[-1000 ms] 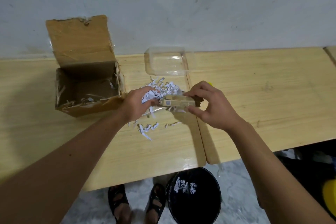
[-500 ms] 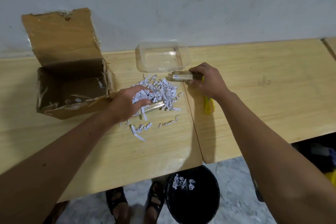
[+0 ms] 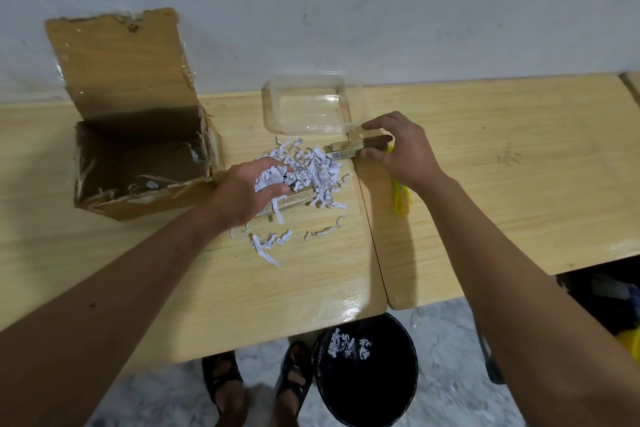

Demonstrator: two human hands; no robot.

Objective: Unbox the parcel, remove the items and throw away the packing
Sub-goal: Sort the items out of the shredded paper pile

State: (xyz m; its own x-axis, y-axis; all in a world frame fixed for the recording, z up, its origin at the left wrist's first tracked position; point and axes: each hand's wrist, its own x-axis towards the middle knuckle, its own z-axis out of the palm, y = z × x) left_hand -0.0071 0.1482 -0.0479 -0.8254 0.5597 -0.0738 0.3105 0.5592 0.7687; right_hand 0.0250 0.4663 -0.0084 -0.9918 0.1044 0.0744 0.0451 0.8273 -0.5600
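The open cardboard parcel [image 3: 138, 163] stands at the left of the table with its flap up and only a few paper scraps inside. A heap of white shredded paper [image 3: 318, 166] lies beside it. My left hand [image 3: 242, 194] is closed on a clump of these shreds, over a small gold box [image 3: 299, 199] that lies half under the paper. My right hand [image 3: 398, 152] grips a second gold and brown small box [image 3: 349, 149] between thumb and fingers, low on the table just in front of a clear plastic container [image 3: 311, 107].
A yellow object [image 3: 400, 199] lies on the table under my right wrist. A black bin [image 3: 367, 374] with some shreds in it stands on the floor below the table's front edge, beside my sandalled feet [image 3: 221, 378]. Loose shreds [image 3: 270, 243] are scattered nearer me. The wall runs behind.
My right hand carried one small gold box from the paper heap back to the spot beside the clear container. My left hand stayed in the shreds and closed on a clump.
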